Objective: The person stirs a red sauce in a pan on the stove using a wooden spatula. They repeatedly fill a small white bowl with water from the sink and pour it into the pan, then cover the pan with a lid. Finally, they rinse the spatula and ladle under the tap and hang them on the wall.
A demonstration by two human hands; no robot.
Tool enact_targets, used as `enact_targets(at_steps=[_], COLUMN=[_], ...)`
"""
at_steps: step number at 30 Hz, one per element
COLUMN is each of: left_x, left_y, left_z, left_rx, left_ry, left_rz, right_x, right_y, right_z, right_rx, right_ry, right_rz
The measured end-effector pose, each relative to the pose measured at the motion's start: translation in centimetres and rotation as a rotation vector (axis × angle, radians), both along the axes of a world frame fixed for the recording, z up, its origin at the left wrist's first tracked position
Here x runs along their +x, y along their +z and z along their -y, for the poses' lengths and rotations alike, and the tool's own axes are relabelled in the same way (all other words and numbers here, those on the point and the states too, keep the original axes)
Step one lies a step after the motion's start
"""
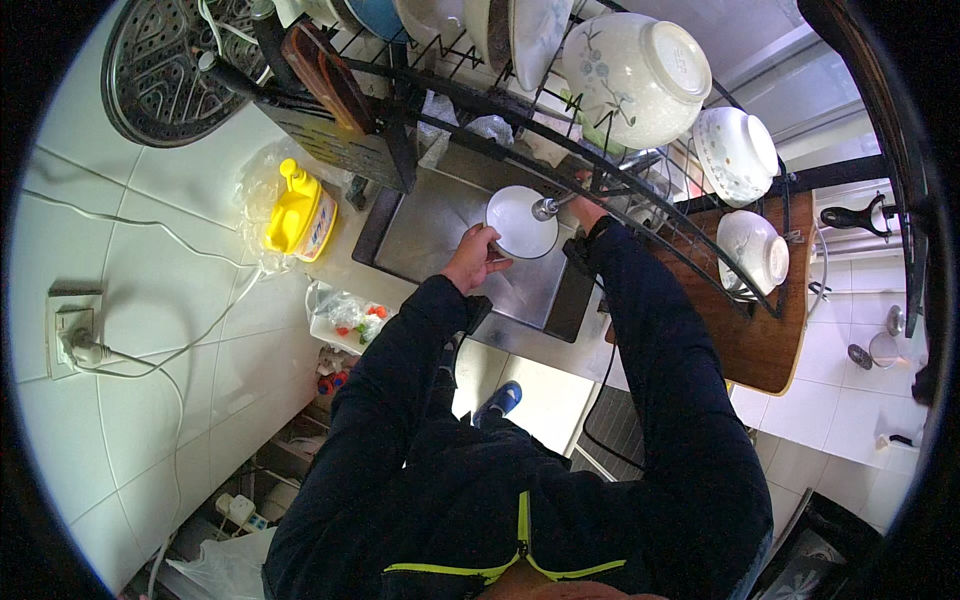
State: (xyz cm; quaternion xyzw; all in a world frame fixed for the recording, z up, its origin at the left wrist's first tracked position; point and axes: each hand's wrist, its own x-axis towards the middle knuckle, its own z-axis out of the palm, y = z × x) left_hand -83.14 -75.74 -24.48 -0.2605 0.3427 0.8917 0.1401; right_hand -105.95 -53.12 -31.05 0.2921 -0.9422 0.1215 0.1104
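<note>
My left hand (474,259) grips the near-left rim of a white bowl (517,229) with a dark edge. The bowl is over a stainless steel sink (431,232), under the metal faucet head (545,208). My right hand (586,208) reaches behind the faucet, to the right of the bowl; its fingers are mostly hidden by the faucet and the black dish rack (480,142), so what it touches cannot be told.
Upturned bowls (637,79) stand on the rack above the sink. A knife holder (337,142) and a yellow detergent bottle (300,217) stand left of the sink. A wooden board (750,337) lies at right. A plastic-lined bin (330,319) hangs at the counter's front.
</note>
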Motion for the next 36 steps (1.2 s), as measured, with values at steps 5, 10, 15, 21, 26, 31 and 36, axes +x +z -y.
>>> enact_targets(at_steps=[5, 10, 15, 21, 26, 31, 36], left_x=[0.1, 0.2, 0.4, 0.5, 0.4, 0.5, 0.6], left_y=[0.4, 0.7, 0.7, -0.5, -1.2, -0.8, 0.0], left_z=[0.0, 0.0, -0.1, -0.5, -0.5, -0.7, -1.0], left_rx=[-0.021, 0.004, -0.019, -0.01, 0.0, -0.015, 0.005], left_ry=[-0.027, -0.041, -0.024, -0.025, -0.045, -0.054, -0.054], left_rz=[0.005, -0.012, -0.006, 0.006, 0.012, 0.004, -0.008], right_x=[0.4, 1.6, 1.8, 1.9, 3.0, 4.1, 4.8], right_y=[2.2, 5.8, 6.7, 7.3, 8.6, 9.8, 10.5], right_z=[-0.4, 0.8, 0.8, -0.2, 0.2, 0.2, 0.2], right_rx=[-0.068, -0.149, -0.117, -0.107, -0.058, 0.044, 0.093], right_ry=[-0.069, -0.147, -0.173, -0.208, -0.221, -0.215, -0.201], right_rz=[0.268, 0.311, 0.24, 0.192, 0.17, 0.165, 0.164])
